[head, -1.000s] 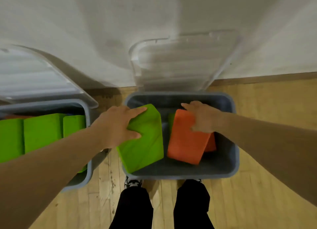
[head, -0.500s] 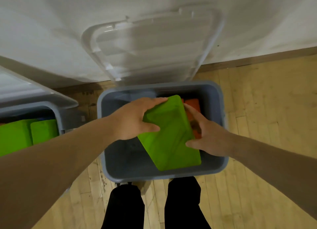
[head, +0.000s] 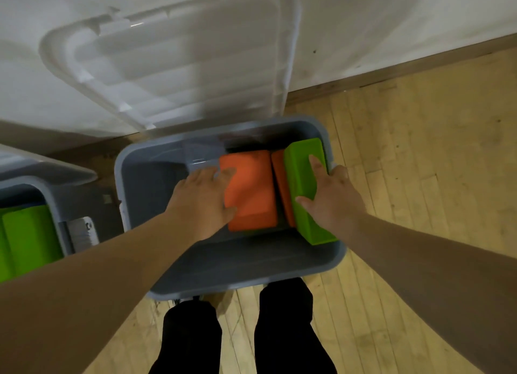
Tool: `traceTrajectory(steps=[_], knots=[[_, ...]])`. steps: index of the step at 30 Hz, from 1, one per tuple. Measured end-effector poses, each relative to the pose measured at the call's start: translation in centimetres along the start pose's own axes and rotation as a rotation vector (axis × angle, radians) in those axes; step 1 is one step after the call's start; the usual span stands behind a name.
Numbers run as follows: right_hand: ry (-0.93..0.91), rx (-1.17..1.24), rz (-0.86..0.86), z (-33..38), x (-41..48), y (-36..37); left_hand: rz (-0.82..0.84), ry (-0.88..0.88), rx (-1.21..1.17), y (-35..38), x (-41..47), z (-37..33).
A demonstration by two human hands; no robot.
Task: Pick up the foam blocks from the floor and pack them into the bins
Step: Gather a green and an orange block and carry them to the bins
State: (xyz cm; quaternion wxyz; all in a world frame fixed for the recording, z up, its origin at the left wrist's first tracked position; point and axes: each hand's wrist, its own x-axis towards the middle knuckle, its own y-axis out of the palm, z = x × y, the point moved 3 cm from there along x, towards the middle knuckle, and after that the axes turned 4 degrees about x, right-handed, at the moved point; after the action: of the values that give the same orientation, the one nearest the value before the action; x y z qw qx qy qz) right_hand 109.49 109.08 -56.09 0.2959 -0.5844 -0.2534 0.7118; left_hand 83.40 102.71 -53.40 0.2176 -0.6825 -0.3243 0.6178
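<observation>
Foam blocks are what I'm packing, and the one that matters now is the green foam block (head: 303, 189). It stands on its long edge inside the grey bin (head: 223, 273), tight against the wall on the right-hand side, its near end tipped up towards the rim. My right hand (head: 333, 197) grips it from above: the index finger lies straight along the top face, the thumb presses the inner face, and the other fingers (head: 340, 175) drop down the outer side, where I cannot see their tips.

Just inside the thumb a second orange block (head: 279, 177) stands on edge, touching the green one. Next to that lies the orange foam block (head: 251, 194), broad face up, with my left hand (head: 201, 203) taking its left edge, fingers (head: 223, 175) spread over the far corner and the thumb low on the near part.

I judge these blocks light, squashy and grippy, so a loose clamp across the narrow thickness near the middle should do; squeezing hard would only dent them.

Beyond my fingers the clear lid (head: 173, 65) leans on the wall (head: 391, 23). Off past my left forearm, a neighbouring bin (head: 56, 203) holds more green blocks (head: 28, 239). Wooden floor (head: 419, 177) lies around both bins.
</observation>
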Motion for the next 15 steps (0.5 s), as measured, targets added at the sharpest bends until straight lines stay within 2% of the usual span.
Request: traceTrajectory(steps=[5,15], knots=[[-0.002,-0.103,-0.002,0.8,-1.0,-1.4,-0.054,-0.080,0.079,0.5,-2.7,1.2],[-0.236,-0.381,0.020,3.8,-9.2,-10.4,-0.136,-0.292,0.031,-2.9,-14.8,-0.1]])
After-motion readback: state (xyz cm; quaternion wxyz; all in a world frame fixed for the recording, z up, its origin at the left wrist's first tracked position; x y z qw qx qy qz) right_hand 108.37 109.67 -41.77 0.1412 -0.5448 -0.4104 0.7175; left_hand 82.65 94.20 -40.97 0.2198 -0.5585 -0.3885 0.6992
